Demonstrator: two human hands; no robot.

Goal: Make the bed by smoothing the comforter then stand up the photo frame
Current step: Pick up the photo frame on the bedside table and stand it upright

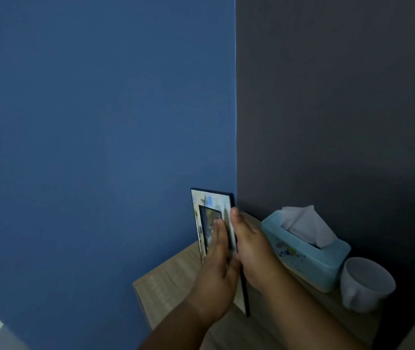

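the photo frame point(211, 205) is held nearly upright on the wooden bench point(166, 281), close to the blue wall point(100, 122), probably so it can settle on its back prop. the left hand point(216, 269) presses flat, fingers straight, against its front, while the right hand point(254, 253) has its grip closed on the right edge, thumb in front. a tissue box point(310, 261) and a white cup point(365, 281) sit just to the right.

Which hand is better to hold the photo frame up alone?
Probably the right hand: it grips the photo frame by its edge, thumb in front. The left hand only lies flat against the front, fingers straight.
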